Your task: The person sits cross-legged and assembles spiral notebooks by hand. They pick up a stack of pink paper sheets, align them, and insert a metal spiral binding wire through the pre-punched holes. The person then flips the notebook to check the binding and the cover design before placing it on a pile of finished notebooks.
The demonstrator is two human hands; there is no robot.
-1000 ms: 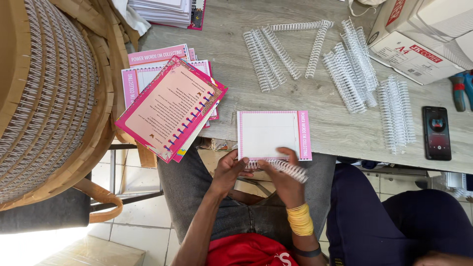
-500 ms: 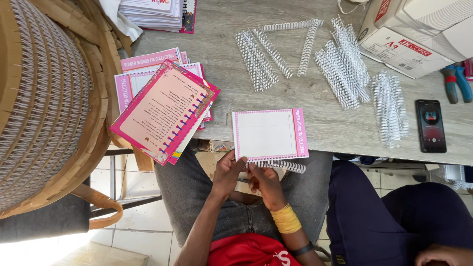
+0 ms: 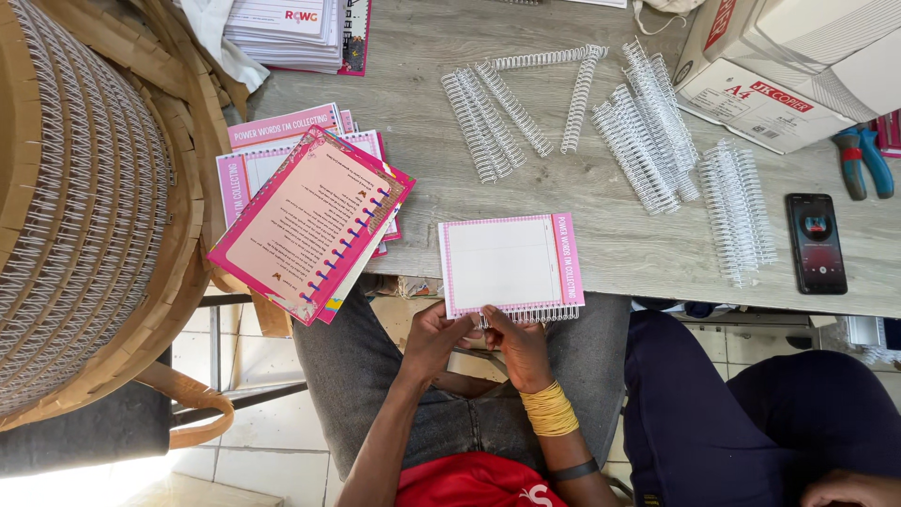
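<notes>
We see both hands meeting at the lower centre of the frame, at the near edge of a grey wooden table (image 3: pixel 601 207). The left hand (image 3: pixel 434 338) has its fingers curled up against the lower edge of a pink-bordered notebook (image 3: pixel 510 265), pinching that edge at its left part. The right hand (image 3: pixel 517 345) sits just beside it, fingertips pressed onto the white wire binding (image 3: pixel 531 314) that runs along the notebook's lower edge. A stack of yellow bangles (image 3: pixel 550 410) circles the right wrist.

The notebook lies flat, centre of the frame, with its bound edge hanging just past the table's rim over the person's grey-clad lap.

To the left of centre, a fanned pile of pink printed sheets (image 3: pixel 310 218) overhangs the table edge. In the upper middle and upper right, loose white wire binding combs (image 3: pixel 648 131) lie scattered in several bunches, well apart from the hands. A black phone (image 3: pixel 816 243) rests at the right edge of the table, with blue-handled pliers (image 3: pixel 865 160) above it and a white paper carton (image 3: pixel 779 66) in the upper right corner. A woven wicker chair (image 3: pixel 84 207) fills the left side.
</notes>
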